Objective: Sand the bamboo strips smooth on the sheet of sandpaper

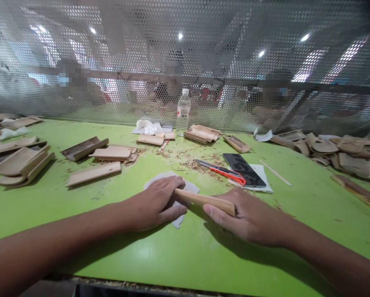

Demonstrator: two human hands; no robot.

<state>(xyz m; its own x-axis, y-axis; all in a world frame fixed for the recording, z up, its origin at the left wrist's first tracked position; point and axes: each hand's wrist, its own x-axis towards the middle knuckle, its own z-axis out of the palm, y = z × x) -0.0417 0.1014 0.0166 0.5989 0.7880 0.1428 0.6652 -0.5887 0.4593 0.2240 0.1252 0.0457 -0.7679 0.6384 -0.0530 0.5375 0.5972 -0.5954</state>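
My right hand [249, 216] is closed around the near end of a pale, split bamboo piece [205, 199], its thumb along the side facing me. The piece slants up to the left, where its far end meets my left hand [158, 202]. Bent fingers of that hand reach around this end, with the thumb below; the fingertips are partly hidden. Beneath my left hand lies a torn sheet of white paper [189, 187]. Beyond my right hand are a cutter knife with an orange-red handle [228, 173] and a black phone [244, 170] on white paper.
Split bamboo pieces lie in piles at the left [24, 165] and right [352, 152], with more across the back. A water bottle [183, 113] stands near a perforated metal screen [141, 49]. Shavings [200, 165] litter the green table [160, 255]. People sit behind the screen.
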